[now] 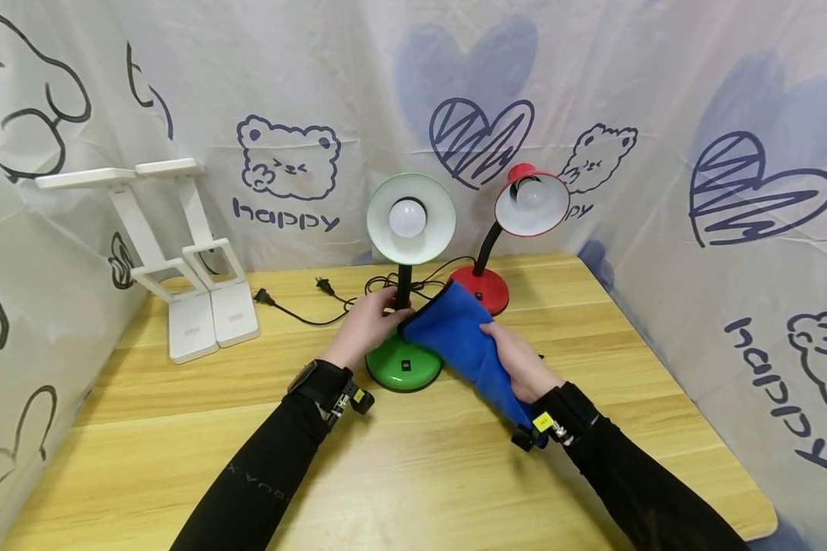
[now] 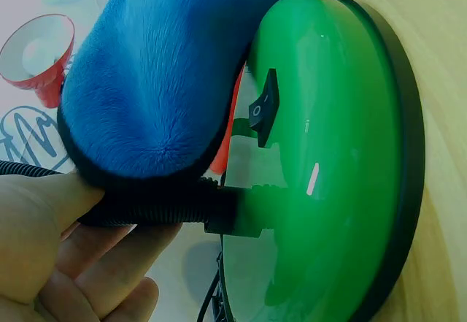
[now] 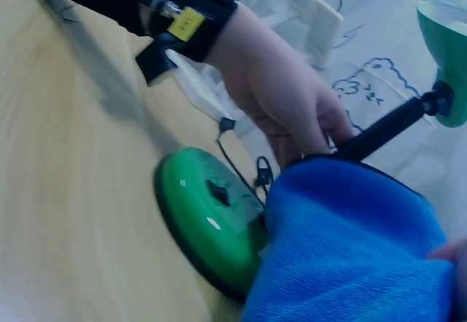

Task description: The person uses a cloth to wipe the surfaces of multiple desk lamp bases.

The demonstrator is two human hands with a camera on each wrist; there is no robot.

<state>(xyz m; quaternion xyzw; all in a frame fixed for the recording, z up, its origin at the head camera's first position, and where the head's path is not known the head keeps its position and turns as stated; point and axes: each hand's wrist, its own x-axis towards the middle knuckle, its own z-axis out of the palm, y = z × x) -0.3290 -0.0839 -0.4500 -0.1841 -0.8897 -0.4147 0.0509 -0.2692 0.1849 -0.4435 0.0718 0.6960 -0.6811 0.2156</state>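
Note:
A green desk lamp stands on the table, its round shade facing forward with a white bulb inside. My left hand holds the lamp's black ribbed neck above the base, thumb on one side and fingers on the other. In my right hand is a blue plush cloth with a dark edge. Its far edge lies against the neck beside my left thumb, as the right wrist view shows. The black rocker switch on the green base stays uncovered.
Behind the cloth stands a red desk lamp, partly covered by it. Two white folding lamps stand side by side at the left. Black cords with plugs lie along the back of the wooden table, before a printed curtain.

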